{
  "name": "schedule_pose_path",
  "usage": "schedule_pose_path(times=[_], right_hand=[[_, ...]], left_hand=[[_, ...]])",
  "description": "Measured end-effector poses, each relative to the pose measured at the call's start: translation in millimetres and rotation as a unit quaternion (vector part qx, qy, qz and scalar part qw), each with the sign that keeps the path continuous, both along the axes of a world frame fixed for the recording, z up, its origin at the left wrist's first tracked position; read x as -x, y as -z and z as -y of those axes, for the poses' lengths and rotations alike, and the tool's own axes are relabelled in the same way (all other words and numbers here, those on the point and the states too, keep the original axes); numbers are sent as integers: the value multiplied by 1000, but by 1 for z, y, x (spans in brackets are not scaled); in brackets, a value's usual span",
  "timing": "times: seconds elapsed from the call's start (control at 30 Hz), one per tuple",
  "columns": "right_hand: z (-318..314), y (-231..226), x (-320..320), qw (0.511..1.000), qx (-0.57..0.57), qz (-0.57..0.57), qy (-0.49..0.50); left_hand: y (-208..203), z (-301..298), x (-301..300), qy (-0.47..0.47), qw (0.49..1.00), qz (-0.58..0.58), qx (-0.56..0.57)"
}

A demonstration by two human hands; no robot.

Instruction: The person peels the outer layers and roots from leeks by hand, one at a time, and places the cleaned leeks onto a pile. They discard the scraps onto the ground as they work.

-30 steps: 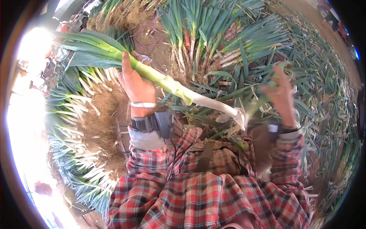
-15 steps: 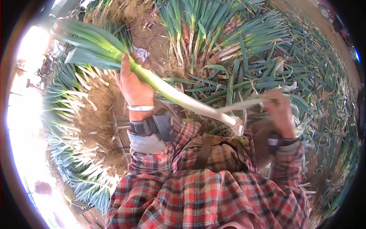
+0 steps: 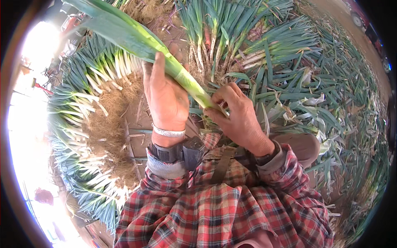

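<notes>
A large leek [image 3: 182,76] slants across the front of me, its broad green leaves toward the upper left. My left hand [image 3: 167,101] supports it from below, thumb over the near side and fingers partly hidden behind the stalk. Lower along the same stalk, my right hand [image 3: 235,111] pinches it between thumb and curled fingers. The leek's white root end is hidden behind my right hand.
Trimmed leeks [image 3: 76,120] lie in a curved row at the left, roots inward [image 3: 109,128]. Upright leek bundles [image 3: 213,37] stand ahead, with another bundle [image 3: 285,43] lying beside them. Stripped leaves [image 3: 331,103] cover the ground at the right.
My right hand has come in from the right, where it was pulling a pale strip away, and now grips the stalk. The left hand and leek have shifted slightly right.
</notes>
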State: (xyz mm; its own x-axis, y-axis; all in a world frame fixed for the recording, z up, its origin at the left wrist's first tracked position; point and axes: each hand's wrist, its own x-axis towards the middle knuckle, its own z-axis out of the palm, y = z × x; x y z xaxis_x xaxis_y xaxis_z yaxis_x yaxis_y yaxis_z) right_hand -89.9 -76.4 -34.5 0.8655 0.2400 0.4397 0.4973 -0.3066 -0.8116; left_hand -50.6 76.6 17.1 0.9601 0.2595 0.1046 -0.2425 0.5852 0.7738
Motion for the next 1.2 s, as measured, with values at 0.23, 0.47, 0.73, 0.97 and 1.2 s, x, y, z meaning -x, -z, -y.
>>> schedule_pose_path(times=[0.23, 0.47, 0.73, 0.97, 1.2], right_hand=[[-3, 8, 9, 996, -20, -89, 19], [-1, 18, 19, 995, -32, -79, -43], [-12, 5, 14, 990, -113, -85, -2], [-14, 9, 10, 994, -63, -77, -41], [-22, -3, 6, 995, -94, -4, 30]], left_hand=[[7, 0, 6, 11, 999, 41, -33], [8, -8, 13, 93, 995, -5, -43], [-7, -5, 30, 118, 992, -27, -30], [2, -6, 28, 112, 989, -25, -98], [6, -3, 29, 116, 988, -44, -96]])
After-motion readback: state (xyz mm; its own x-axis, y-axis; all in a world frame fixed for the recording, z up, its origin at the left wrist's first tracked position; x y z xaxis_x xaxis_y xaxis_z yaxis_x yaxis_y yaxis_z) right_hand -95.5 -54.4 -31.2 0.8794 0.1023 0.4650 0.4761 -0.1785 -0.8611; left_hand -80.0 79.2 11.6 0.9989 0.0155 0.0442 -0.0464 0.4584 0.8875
